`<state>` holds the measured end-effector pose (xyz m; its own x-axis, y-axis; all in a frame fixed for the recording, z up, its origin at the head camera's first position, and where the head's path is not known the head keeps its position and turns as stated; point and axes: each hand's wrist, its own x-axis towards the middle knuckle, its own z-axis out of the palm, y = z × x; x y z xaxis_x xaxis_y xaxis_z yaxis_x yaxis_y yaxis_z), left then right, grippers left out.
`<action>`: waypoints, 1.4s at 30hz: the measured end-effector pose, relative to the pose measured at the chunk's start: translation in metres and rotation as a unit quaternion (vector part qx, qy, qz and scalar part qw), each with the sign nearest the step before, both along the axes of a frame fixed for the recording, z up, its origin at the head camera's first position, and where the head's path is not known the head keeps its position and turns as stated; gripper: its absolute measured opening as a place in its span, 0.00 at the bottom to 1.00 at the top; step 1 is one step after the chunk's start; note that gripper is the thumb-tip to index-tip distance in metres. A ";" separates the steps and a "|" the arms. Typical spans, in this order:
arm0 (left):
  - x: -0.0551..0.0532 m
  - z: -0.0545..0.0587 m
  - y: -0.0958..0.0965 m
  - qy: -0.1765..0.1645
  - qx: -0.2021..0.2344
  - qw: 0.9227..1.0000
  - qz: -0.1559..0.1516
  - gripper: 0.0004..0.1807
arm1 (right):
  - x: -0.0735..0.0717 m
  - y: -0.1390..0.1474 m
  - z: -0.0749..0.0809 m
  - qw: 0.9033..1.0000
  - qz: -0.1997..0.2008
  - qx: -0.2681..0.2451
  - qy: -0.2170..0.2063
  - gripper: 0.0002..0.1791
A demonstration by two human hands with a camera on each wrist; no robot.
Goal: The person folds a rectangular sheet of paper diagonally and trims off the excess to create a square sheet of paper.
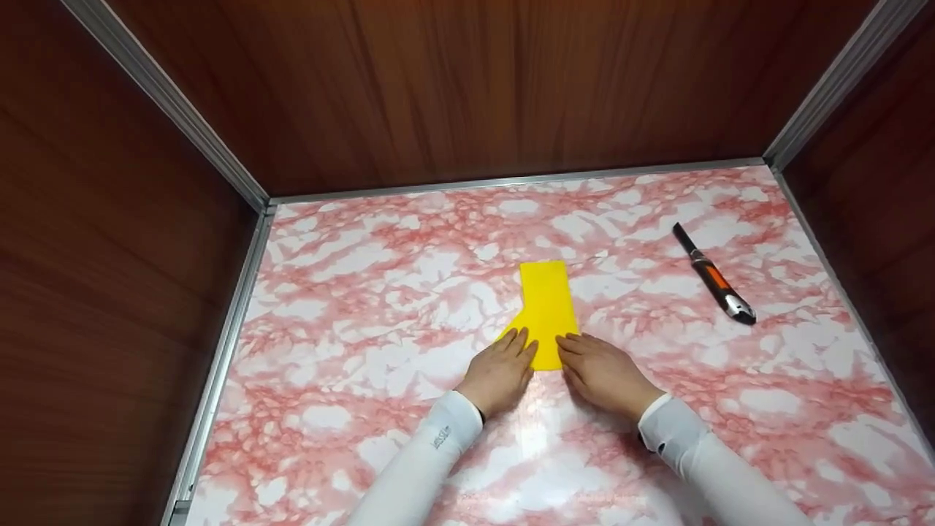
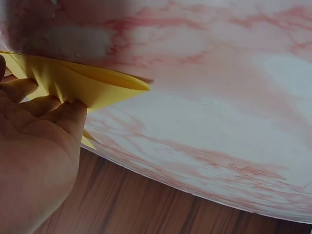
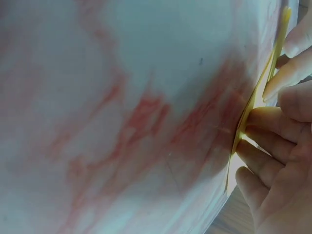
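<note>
Yellow paper: here it is, the folded yellow paper (image 1: pixel 546 303), flat near the middle of the table, just ahead of me and between both hands.
Long axis: it runs from my side toward the back wall, leaning slightly left at the far end; the narrow, square-cut end points away from me.
Paper shape: a straight strip up top, then a slanting flare on the left that slips under my fingers; on the left wrist view I catch stacked layers parting at a pointed corner.
Left hand (image 1: pixel 500 372): fingers extended, tips pressing the flare and near-left edge, creasing the paper a little.
Right hand (image 1: pixel 608 376): fingers reaching out straight, tips down on the near-right edge, palm off to the side.
Sleeves: white fabric (image 1: pixel 420 456) on both forearms, dark lettering on the left cuff.
Slim tool (image 1: pixel 712 281): off to the right, well apart, black with an orange panel and silvery butt, thin tip toward the back wall.
Table (image 1: pixel 350 336): glossy, marbled pink and white.
Surround: dark wood-grain panels (image 1: pixel 475 88), framed by grey metal rails (image 1: pixel 182 113).
</note>
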<state>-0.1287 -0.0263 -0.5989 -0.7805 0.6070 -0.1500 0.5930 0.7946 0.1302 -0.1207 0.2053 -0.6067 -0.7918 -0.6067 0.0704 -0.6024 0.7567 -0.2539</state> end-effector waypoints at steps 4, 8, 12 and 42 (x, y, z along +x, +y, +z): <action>-0.001 0.001 0.001 0.006 0.009 1.000 0.003 0.28 | 0.001 0.002 0.002 1.000 -0.015 -0.002 -0.026 0.26; -0.001 0.001 0.001 0.010 0.008 1.000 -0.001 0.28 | 0.000 0.006 0.005 0.999 -0.019 -0.001 -0.044 0.27; -0.001 0.001 0.000 0.000 0.005 1.000 0.000 0.29 | -0.003 0.015 0.008 0.999 -0.022 -0.002 -0.045 0.26; -0.001 0.009 0.000 -0.069 0.010 0.997 0.016 0.29 | -0.059 0.179 0.008 0.936 -0.327 -0.027 -0.125 0.48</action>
